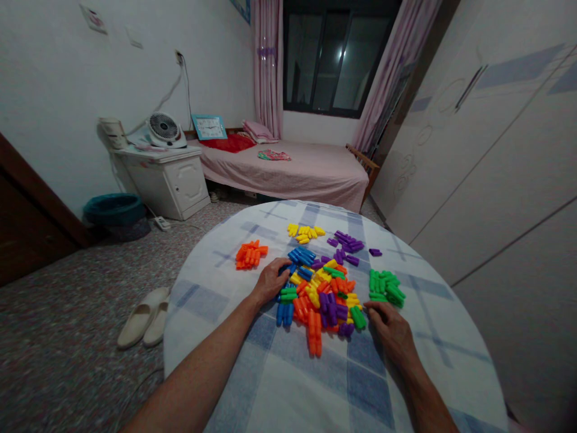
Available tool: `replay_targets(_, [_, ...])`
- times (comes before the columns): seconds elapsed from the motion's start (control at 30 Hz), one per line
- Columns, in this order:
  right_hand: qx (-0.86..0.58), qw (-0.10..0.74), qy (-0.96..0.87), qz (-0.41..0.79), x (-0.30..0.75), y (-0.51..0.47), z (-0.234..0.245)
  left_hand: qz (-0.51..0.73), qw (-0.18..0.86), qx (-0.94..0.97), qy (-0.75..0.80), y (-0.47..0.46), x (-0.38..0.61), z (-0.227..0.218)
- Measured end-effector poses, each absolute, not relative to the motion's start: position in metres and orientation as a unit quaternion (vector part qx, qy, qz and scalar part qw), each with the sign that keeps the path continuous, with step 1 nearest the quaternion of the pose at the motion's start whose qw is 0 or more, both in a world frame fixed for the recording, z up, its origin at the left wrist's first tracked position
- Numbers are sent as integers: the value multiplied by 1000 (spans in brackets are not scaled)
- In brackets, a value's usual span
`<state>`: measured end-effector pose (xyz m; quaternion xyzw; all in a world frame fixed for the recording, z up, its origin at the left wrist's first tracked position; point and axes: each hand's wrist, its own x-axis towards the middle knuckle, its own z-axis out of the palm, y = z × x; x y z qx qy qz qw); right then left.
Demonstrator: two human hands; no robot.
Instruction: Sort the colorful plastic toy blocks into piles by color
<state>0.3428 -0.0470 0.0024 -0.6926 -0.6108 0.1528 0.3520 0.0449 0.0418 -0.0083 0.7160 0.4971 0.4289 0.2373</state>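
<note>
A heap of small plastic pegs (324,294) in orange, purple, yellow, blue and green lies mid-table. The left hand (270,281) rests palm down at its near left, fingers (282,264) draped on blue pegs (300,255); whether they grip any cannot be told. The open, empty right hand (390,329) lies just right of a green peg (358,317), on a round blue-checked white tablecloth (406,385).

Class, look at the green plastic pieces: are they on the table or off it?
On: the green pieces lie in a cluster on the checked tablecloth, just beyond the right hand.
</note>
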Motion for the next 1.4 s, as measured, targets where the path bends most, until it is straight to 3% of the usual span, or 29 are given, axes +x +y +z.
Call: replay_targets(1.4, [-686,360,-615,145,342,-48,5,430,241,714,497,42,45,-8])
